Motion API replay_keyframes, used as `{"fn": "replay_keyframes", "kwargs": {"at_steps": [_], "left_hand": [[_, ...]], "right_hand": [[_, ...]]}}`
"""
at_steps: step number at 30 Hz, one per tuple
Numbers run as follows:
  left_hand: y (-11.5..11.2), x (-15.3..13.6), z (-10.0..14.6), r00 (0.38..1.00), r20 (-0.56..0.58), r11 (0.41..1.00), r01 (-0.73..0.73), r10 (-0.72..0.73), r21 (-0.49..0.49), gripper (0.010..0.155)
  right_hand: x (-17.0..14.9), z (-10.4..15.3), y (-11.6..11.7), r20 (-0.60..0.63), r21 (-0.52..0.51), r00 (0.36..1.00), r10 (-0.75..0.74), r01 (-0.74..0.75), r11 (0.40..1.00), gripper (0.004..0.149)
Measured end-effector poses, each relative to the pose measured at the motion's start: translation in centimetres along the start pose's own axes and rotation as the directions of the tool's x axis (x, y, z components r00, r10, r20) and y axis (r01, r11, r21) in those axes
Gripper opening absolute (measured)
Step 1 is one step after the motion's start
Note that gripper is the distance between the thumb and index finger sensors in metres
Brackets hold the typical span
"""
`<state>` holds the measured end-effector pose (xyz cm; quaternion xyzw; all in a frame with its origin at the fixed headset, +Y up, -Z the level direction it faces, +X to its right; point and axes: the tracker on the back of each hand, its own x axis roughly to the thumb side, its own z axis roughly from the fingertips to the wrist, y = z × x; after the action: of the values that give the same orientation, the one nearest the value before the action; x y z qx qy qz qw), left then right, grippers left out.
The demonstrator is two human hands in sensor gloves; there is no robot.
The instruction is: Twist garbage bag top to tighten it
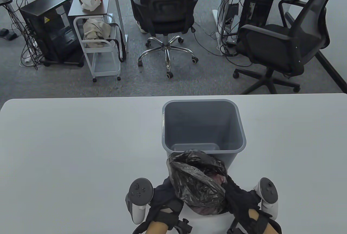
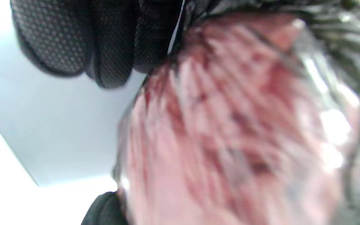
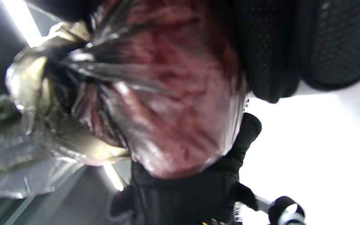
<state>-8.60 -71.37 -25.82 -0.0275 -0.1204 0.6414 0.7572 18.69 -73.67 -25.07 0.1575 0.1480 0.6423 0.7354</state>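
Note:
A filled black garbage bag (image 1: 199, 184) stands on the white table (image 1: 67, 150) near its front edge, just in front of a grey bin (image 1: 203, 128). Its top is loosely bunched and leans toward the bin. My left hand (image 1: 165, 194) holds the bag's left side and my right hand (image 1: 238, 194) holds its right side. The left wrist view shows the stretched bag (image 2: 230, 125) with reddish contents showing through, under my gloved fingers (image 2: 111, 40). The right wrist view shows the same bag (image 3: 167, 103), my right fingers (image 3: 292, 47) and the left hand (image 3: 198, 193) beyond it.
The grey bin is upright and has no liner. Beyond the table's far edge are two office chairs (image 1: 165, 9), a white cart (image 1: 100, 47) and a computer tower (image 1: 46, 25) on the carpet.

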Motion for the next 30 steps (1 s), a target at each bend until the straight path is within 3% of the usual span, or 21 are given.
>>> {"fn": "replay_keyframes", "kwargs": {"at_steps": [4,8,11,14,16,19,21,25,27,30], "left_hand": [[0.2,0.3,0.2,0.992,-0.021,0.987,0.126,-0.125,0.099,0.054],[0.7,0.3,0.4,0.992,-0.038,0.981,0.127,-0.123,0.146,0.054],[0.1,0.2,0.4,0.999,-0.028,0.995,0.033,-0.030,0.092,0.055],[-0.6,0.0,0.2,0.997,-0.024,0.997,-0.074,0.074,-0.017,0.056],[-0.9,0.0,0.2,0.993,-0.032,0.992,-0.112,0.111,-0.055,0.055],[-0.6,0.3,0.3,0.999,-0.018,0.999,-0.050,0.050,0.009,0.053],[0.0,0.5,0.6,0.999,-0.024,0.993,0.027,-0.024,0.119,0.053],[0.4,0.2,0.8,1.000,-0.017,0.980,-0.014,0.018,0.201,0.053],[-0.1,-0.2,0.7,0.995,-0.026,0.983,-0.095,0.100,0.158,0.054],[-0.9,-0.1,0.3,0.982,-0.008,0.982,-0.188,0.188,0.000,0.058]], "right_hand": [[-0.3,0.1,0.0,-0.030,0.025,0.999,0.038,-0.038,0.999,0.093],[0.6,-0.4,0.2,0.080,0.087,0.986,0.144,-0.151,0.985,0.102],[0.6,-0.6,-0.2,0.057,0.081,0.985,0.160,-0.164,0.983,0.093],[-0.2,-0.2,-0.9,-0.009,-0.029,0.999,0.053,-0.053,0.998,0.088],[-0.6,-0.1,-1.0,-0.040,-0.013,0.999,-0.005,0.004,1.000,0.087],[-0.7,-0.1,-0.9,-0.056,-0.014,0.998,0.002,-0.003,1.000,0.088],[-0.4,-0.1,-0.8,-0.030,0.010,0.999,0.030,-0.029,1.000,0.091],[0.5,-0.4,-0.3,0.056,0.102,0.989,0.134,-0.139,0.985,0.097],[0.5,-0.5,-0.3,0.074,0.073,0.995,0.073,-0.078,0.994,0.092],[0.0,-0.1,-1.1,-0.001,-0.092,0.998,-0.069,0.069,0.993,0.082]]}}
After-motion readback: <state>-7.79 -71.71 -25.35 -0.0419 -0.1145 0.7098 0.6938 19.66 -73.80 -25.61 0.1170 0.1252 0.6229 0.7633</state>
